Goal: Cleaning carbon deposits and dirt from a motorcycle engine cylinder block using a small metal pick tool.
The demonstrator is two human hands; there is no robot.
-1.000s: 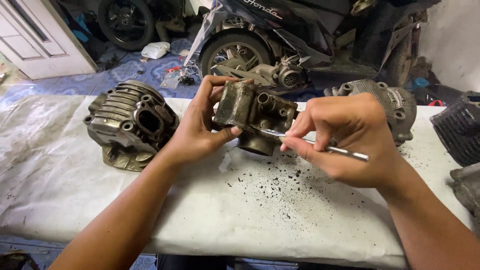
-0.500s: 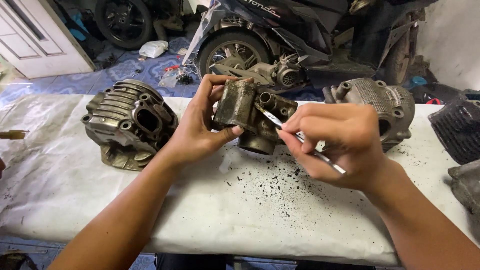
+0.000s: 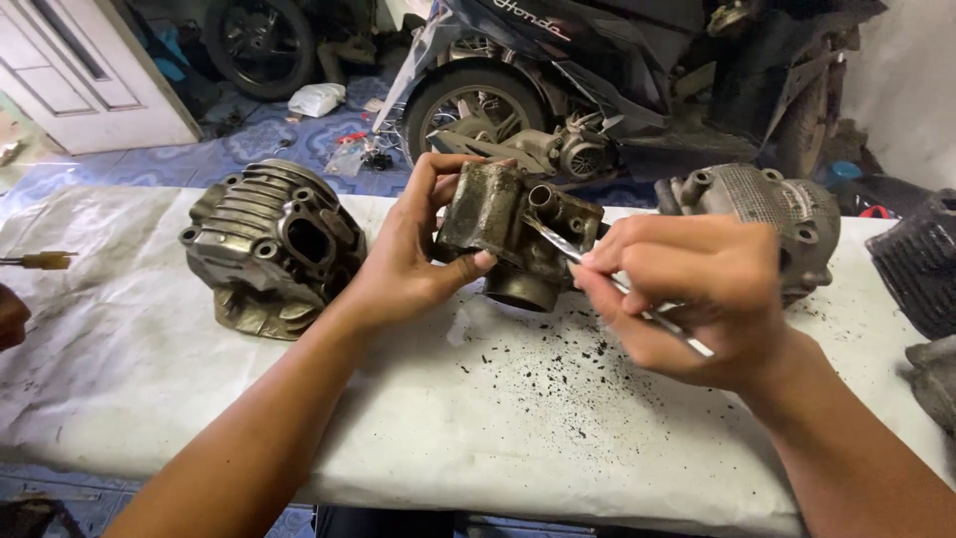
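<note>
We see a finned grey cylinder head [image 3: 271,249] lying on the left of the white-covered table [image 3: 129,379], and another dirty engine casting [image 3: 772,214] at the far right edge. Black flecks of debris [image 3: 563,384] are scattered over the cloth mid-table. Behind the table we have a parked scooter [image 3: 597,70], a spare wheel [image 3: 261,45] and a white door [image 3: 70,70].

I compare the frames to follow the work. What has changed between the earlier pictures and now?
The right hand turned the thin metal tool: it lay nearly level a second ago, now its tip slants up into the dirty engine cylinder. The hand also moved slightly toward the cylinder. Nothing was let go. The left hand holds the cylinder as before; the finned cylinder head and black specks stayed.
</note>
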